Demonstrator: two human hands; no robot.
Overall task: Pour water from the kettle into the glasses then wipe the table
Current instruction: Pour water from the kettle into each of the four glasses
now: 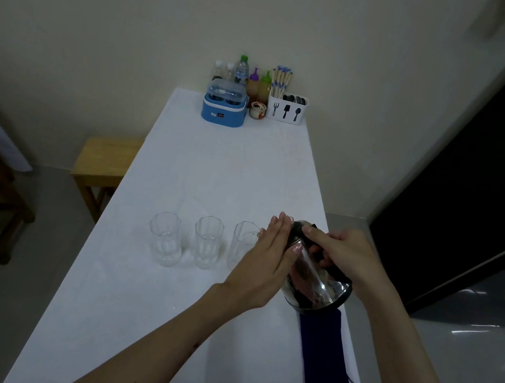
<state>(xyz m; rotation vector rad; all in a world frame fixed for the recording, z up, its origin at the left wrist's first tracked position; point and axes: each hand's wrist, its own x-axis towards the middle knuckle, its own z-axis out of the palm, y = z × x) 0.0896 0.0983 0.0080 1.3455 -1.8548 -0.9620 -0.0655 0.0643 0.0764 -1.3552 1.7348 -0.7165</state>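
While the right hand (348, 255) grips the black handle of the steel kettle (316, 280), tilted toward the glasses, the left hand (268, 257) presses flat, fingers straight, against its side. Three clear glasses (207, 243) stand in a row on the white-covered table (215, 170), the rightmost just beside the spout. A blue cloth (324, 355) lies near the right edge. Bottles (242, 69), a blue container (223, 107) and a cutlery holder (286, 109) crowd the far end against a cream wall (137, 31); a wooden stool (104, 159) stands on grey floor (43, 260).
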